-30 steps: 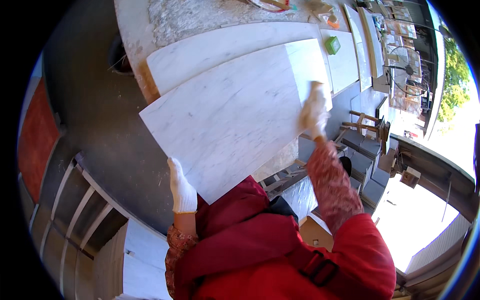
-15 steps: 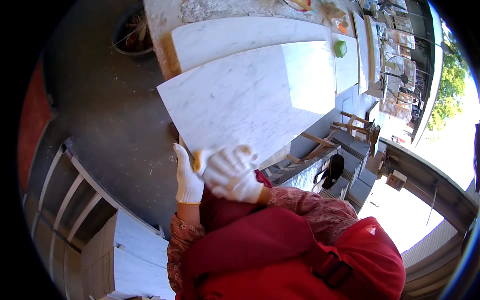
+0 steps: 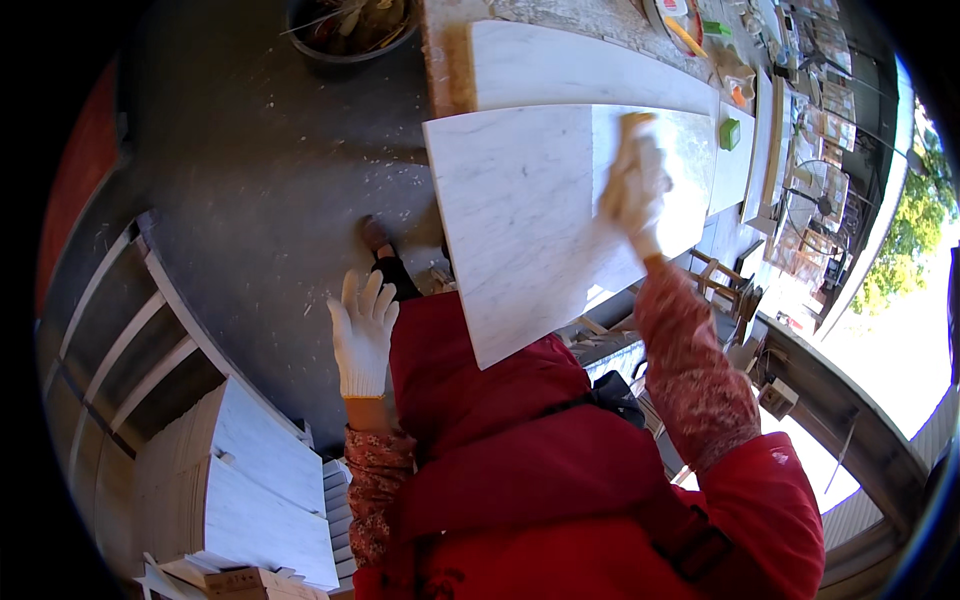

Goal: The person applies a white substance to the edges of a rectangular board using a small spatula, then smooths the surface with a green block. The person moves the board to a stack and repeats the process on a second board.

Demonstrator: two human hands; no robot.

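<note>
A white marble slab with grey veins lies in front of me, its near end by my apron. My right hand, in a white glove, is over the slab's sunlit right part. Motion smears its fingers; a yellowish-brown patch shows at their far end, and I cannot tell whether it is part of the glove or something held. My left hand, in a white knitted glove, is raised beside my apron, open and without anything in it, fingers spread.
Behind the slab, another marble slab rests on the worktable. A green block stands at the right. A black tub of scraps sits on the floor beyond. Stacked slabs and a metal frame are at the lower left.
My right hand has moved from beside the left hand, out over the slab to the far right. The left hand's fingers have spread. My view has shifted, so the slab appears farther right.
</note>
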